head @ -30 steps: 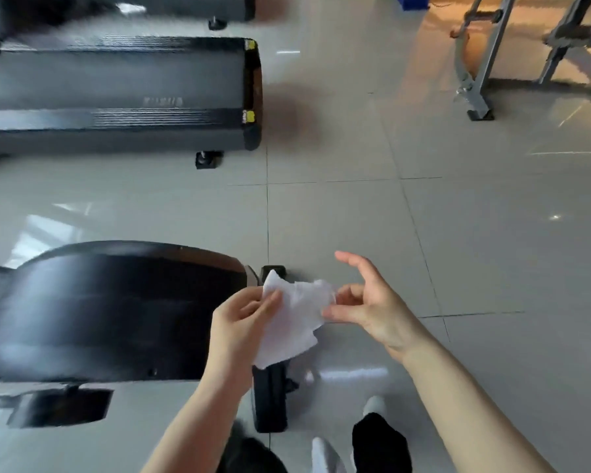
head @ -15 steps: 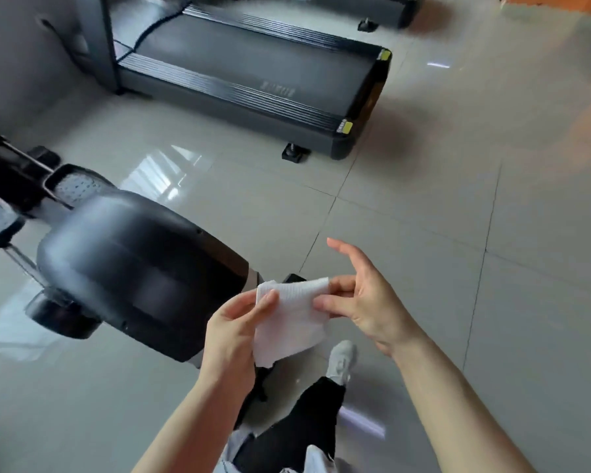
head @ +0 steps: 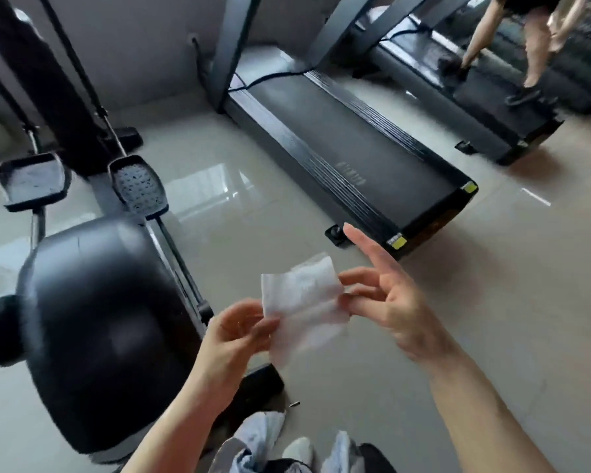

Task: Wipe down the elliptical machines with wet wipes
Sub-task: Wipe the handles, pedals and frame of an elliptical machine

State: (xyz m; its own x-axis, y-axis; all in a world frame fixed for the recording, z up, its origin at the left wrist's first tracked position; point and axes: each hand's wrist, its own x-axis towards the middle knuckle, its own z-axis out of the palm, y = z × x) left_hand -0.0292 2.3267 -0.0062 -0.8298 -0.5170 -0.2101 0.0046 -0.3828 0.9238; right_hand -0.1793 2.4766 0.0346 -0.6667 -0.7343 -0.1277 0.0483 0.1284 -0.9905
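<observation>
White wet wipe (head: 302, 303) hangs above the floor beside the elliptical's black housing (head: 106, 336), pinched between left hand (head: 234, 339) and right hand (head: 389, 302); seemingly being unfolded, wiping not begun.

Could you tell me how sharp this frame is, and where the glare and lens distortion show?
Head view: the wet wipe and both hands, left hand and right hand, are slightly motion-blurred; window glare whitens the floor tiles; wide-angle bending tilts the treadmill uprights and the elliptical masts.
</observation>
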